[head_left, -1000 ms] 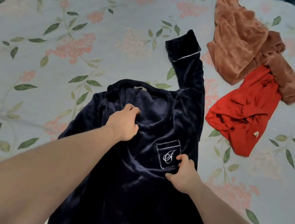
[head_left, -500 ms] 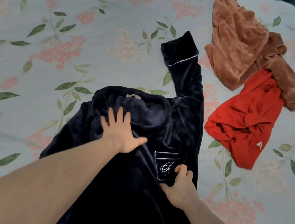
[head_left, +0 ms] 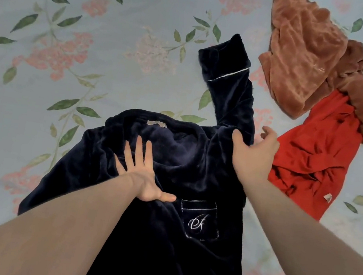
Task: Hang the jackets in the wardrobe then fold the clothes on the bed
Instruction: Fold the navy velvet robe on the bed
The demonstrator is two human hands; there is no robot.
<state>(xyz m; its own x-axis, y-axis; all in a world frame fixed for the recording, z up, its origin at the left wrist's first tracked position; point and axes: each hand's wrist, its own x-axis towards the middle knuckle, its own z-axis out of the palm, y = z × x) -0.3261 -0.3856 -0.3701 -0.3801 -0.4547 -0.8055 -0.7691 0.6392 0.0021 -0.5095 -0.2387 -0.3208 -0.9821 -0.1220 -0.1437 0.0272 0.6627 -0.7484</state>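
Pinning the navy top (head_left: 161, 239) flat: left hand (head_left: 139, 178) open, fingers spread on the chest, likely anchoring the fabric. Right hand (head_left: 253, 152) grips the shoulder where the sleeve (head_left: 231, 93) begins, probably for folding inward. Top lies face-up on the bed (head_left: 68, 74); brown garment (head_left: 303, 61) and red garment (head_left: 318, 154) wait nearby.

A white embroidered script monogram, unreadable, marks the navy top's pocket (head_left: 200, 219).

Under the left hand (head_left: 139, 178), a navy top (head_left: 161, 239) with white piping and monogram. Beyond the right hand (head_left: 255, 154), a red garment (head_left: 318, 154) and rust-brown fleece (head_left: 303, 61). Pale blue sheet (head_left: 68, 74), pink flowers, green leaves.
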